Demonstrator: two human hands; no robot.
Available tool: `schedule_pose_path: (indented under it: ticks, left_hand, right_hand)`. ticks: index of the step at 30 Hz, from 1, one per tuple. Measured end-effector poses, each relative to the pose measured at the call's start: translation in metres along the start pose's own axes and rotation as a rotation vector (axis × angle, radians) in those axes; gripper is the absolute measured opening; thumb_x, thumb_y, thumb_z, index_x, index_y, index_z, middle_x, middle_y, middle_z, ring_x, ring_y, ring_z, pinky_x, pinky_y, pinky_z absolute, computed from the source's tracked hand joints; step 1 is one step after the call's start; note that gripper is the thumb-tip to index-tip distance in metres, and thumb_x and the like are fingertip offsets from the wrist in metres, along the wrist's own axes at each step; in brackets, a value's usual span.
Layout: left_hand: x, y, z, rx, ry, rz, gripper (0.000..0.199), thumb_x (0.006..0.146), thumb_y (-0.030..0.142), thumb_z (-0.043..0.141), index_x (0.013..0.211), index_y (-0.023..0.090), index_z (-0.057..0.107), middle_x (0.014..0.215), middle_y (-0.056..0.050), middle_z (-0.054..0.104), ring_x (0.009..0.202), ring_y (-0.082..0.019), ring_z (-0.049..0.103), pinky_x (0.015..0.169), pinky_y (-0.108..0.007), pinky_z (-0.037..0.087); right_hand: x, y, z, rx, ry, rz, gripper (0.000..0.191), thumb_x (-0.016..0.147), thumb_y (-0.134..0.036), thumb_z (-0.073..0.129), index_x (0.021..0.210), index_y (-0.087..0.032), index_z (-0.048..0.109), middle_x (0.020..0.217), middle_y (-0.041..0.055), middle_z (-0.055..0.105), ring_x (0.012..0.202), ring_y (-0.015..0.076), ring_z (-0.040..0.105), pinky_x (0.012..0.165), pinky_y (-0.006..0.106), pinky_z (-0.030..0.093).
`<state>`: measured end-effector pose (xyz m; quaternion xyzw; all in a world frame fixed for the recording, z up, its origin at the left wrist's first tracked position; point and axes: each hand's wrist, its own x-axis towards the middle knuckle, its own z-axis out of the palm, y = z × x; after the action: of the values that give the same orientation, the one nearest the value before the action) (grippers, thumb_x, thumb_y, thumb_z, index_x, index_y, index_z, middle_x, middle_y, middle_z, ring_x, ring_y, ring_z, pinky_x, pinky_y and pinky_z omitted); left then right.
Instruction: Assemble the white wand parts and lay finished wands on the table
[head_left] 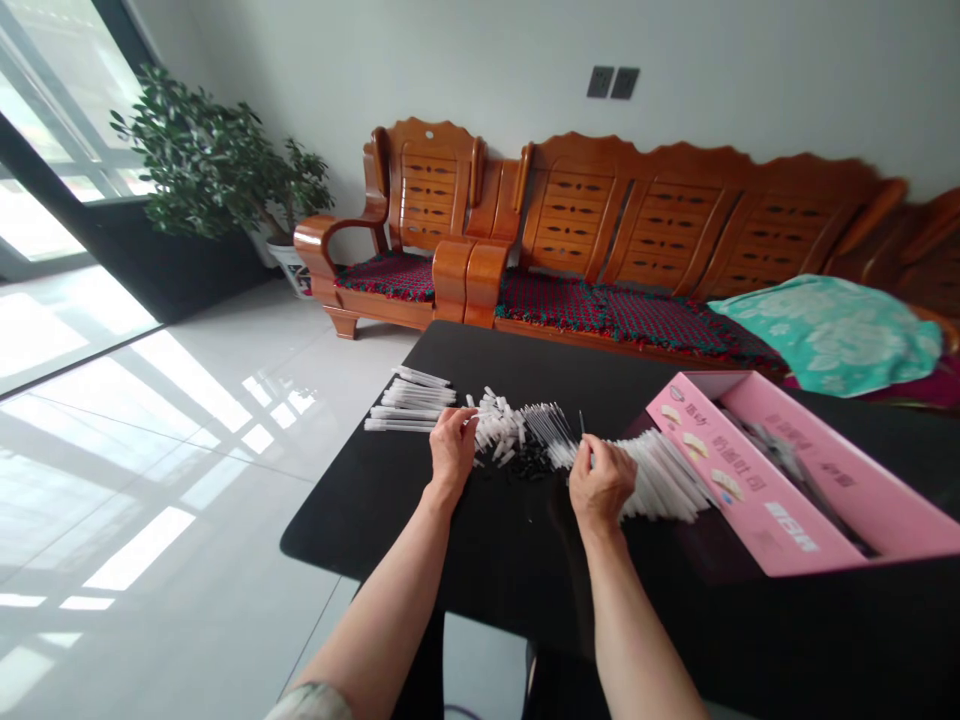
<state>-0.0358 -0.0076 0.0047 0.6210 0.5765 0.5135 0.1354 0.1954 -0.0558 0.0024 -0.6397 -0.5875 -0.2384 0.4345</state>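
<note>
My left hand (452, 452) is closed in a pinch at the left edge of a heap of small white plastic pieces (501, 425), with one such piece seemingly at its fingertips. A thin dark pen refill (582, 422) sticks up from the closed fingers of my right hand (600, 482). Between the hands lie a fan of pen refills (551, 425) and a scatter of short black pieces (531, 460). White pens (412, 400) are laid side by side beyond my left hand. To the right of my right hand is a pile of white pen tubes (664, 478).
A pink open box (787, 490) stands at the right of the black table (352, 520). Behind are a wooden armchair (427, 200) and a wooden sofa (667, 215) with a turquoise cloth (832, 330). A potted plant (217, 165) stands at the far left.
</note>
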Motion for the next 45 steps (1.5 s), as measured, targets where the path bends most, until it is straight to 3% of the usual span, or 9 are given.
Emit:
schedule_pose_path:
  ticks: [5,10,16,22,27,31,38,41,45]
  left_hand:
    - [0.009,-0.018,-0.026,0.223,0.161,-0.185,0.019,0.09,0.023,0.054,0.093,0.019,0.072,0.093,-0.007,0.067,0.073,-0.018,0.061,0.075,-0.029,0.044]
    - [0.009,-0.026,-0.041,0.425,0.107,-0.337,0.017,0.09,0.024,0.053,0.093,0.021,0.069,0.097,-0.009,0.067,0.075,-0.022,0.061,0.068,-0.031,0.041]
    - [0.001,-0.027,-0.046,0.471,-0.001,-0.328,0.021,0.084,0.014,0.052,0.089,0.02,0.071,0.097,-0.01,0.066,0.077,-0.024,0.063,0.07,-0.033,0.043]
    - [-0.007,-0.033,-0.057,0.429,-0.111,-0.208,0.019,0.08,0.014,0.059,0.092,0.02,0.073,0.099,-0.008,0.067,0.083,-0.023,0.065,0.078,-0.031,0.047]
    - [-0.009,-0.021,-0.063,0.51,-0.168,-0.222,0.012,0.086,0.02,0.059,0.087,0.022,0.071,0.098,-0.006,0.068,0.08,-0.022,0.064,0.066,-0.028,0.042]
    - [-0.009,0.003,-0.054,0.429,-0.175,-0.059,0.015,0.093,0.025,0.054,0.094,0.025,0.069,0.098,-0.004,0.069,0.078,-0.019,0.064,0.064,-0.027,0.039]
    - [-0.01,0.039,-0.009,-0.059,-0.326,0.313,0.021,0.097,0.022,0.047,0.102,0.024,0.068,0.103,-0.006,0.068,0.094,-0.018,0.064,0.084,-0.027,0.047]
    - [-0.016,0.043,0.006,-0.147,-0.361,0.37,0.024,0.097,0.02,0.046,0.104,0.023,0.068,0.103,-0.008,0.068,0.097,-0.02,0.064,0.087,-0.029,0.048]
    - [-0.024,0.044,0.012,-0.226,-0.344,0.362,0.024,0.096,0.02,0.047,0.106,0.021,0.068,0.111,-0.009,0.066,0.099,-0.019,0.064,0.089,-0.03,0.05]
  right_hand:
    - [-0.004,0.004,0.002,0.015,-0.015,0.029,0.026,0.095,-0.024,0.045,0.09,-0.015,0.068,0.078,0.0104,0.068,0.076,0.0228,0.059,0.078,0.036,0.039]
    - [-0.005,0.006,0.003,0.026,-0.027,0.049,0.026,0.095,-0.024,0.045,0.088,-0.015,0.068,0.076,0.0104,0.068,0.074,0.0226,0.058,0.077,0.036,0.039]
    - [-0.007,0.007,0.006,0.017,-0.017,0.037,0.025,0.094,-0.024,0.045,0.088,-0.015,0.068,0.075,0.0101,0.068,0.073,0.0226,0.059,0.075,0.036,0.04]
    - [-0.007,0.005,0.006,0.038,-0.01,0.038,0.026,0.095,-0.025,0.044,0.087,-0.016,0.067,0.074,0.0093,0.067,0.072,0.0222,0.059,0.075,0.036,0.04]
    - [-0.005,0.0,0.004,0.073,-0.018,0.027,0.024,0.095,-0.025,0.045,0.089,-0.016,0.067,0.075,0.0091,0.067,0.074,0.0222,0.059,0.076,0.035,0.04]
    - [-0.003,-0.011,0.001,0.15,-0.075,-0.018,0.021,0.095,-0.025,0.047,0.094,-0.016,0.066,0.078,0.0092,0.068,0.078,0.0224,0.06,0.078,0.035,0.041]
    - [-0.002,-0.033,-0.002,0.316,-0.264,-0.161,0.025,0.1,-0.023,0.04,0.096,-0.017,0.064,0.085,0.0084,0.068,0.084,0.0216,0.058,0.082,0.035,0.041]
    - [-0.002,-0.037,-0.002,0.335,-0.334,-0.212,0.025,0.1,-0.025,0.041,0.098,-0.016,0.064,0.086,0.0086,0.067,0.086,0.0222,0.058,0.083,0.036,0.041]
    - [-0.002,-0.037,0.0,0.331,-0.384,-0.255,0.027,0.101,-0.026,0.04,0.09,-0.017,0.063,0.083,0.0082,0.066,0.084,0.0218,0.057,0.08,0.034,0.041]
